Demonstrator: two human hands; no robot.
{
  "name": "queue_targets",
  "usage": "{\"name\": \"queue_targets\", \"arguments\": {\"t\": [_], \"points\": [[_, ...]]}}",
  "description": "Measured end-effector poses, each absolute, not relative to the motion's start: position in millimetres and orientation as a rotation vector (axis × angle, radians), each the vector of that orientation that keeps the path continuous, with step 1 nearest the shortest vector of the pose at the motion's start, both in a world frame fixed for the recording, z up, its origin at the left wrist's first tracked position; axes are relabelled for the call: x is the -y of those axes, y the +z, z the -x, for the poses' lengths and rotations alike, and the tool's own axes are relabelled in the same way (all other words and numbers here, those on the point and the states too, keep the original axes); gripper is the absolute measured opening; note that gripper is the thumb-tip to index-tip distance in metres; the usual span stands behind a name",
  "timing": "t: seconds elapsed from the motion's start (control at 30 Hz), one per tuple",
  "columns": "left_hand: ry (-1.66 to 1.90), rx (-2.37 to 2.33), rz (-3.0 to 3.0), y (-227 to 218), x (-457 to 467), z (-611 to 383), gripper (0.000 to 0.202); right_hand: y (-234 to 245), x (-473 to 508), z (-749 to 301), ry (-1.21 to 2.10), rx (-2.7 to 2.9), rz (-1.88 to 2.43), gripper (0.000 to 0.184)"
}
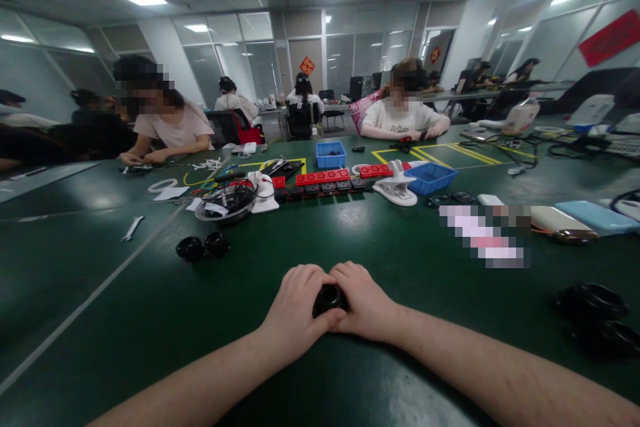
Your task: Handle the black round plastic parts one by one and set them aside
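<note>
Both hands are wrapped round one black round part with a hole in its top point(330, 296), held on or just above the green table in front of me. My left hand point(299, 300) closes on its left side, the thumb along the near side. From the right, my right hand point(369, 300) grips the same part, and the fingertips of both hands meet at the far side. Most of the part is hidden by my fingers, so its exact kind cannot be told. Two similar black round parts point(190, 249) sit to the left, and more black ring-like parts point(595, 301) lie at the right edge.
A wrench point(133, 229) lies at the left. Across the middle are a cable coil point(227, 203), red socket strips point(323, 177), a white clip base point(397, 190) and blue bins point(431, 177). Power-bank-like cases point(595, 217) lie to the right. Two people sit across the table.
</note>
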State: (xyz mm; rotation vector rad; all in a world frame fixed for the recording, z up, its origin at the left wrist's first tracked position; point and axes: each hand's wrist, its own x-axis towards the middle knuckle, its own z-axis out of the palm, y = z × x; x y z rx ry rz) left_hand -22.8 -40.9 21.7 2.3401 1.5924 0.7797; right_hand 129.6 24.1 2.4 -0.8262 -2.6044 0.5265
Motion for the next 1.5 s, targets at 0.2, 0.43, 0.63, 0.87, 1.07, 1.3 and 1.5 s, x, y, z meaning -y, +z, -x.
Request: {"name": "queue_targets", "arguments": {"t": [0.2, 0.43, 0.63, 0.87, 1.07, 1.3, 1.5], "points": [[0.852, -1.205, -2.433, 17, 36, 37, 0.058, 11, -41, -137, 0.982, 2.59, 0.558, 0.056], [0.723, -1.036, -2.511, 22, 29, 46, 0.035, 15, -55, -137, 1.097, 2.683, 0.424, 0.035], [0.831, -1.291, -2.389, 15, 29, 40, 0.031, 10, -40, -129, 0.79, 2.679, 0.733, 0.037], [0.872, -1.314, -2.324, 9, 28, 38, 0.031, 3, -36, -129, 0.638, 2.649, 0.741, 0.05], [0.955, -1.088, -2.369, 14, 29, 47, 0.036, 12, -48, -138, 0.945, 2.702, 0.569, 0.048], [0.817, -0.987, -2.423, 20, 29, 45, 0.042, 11, -54, -138, 0.976, 2.694, 0.487, 0.032], [0.83, -1.231, -2.395, 19, 34, 37, 0.032, 9, -42, -132, 0.829, 2.662, 0.707, 0.031]]}}
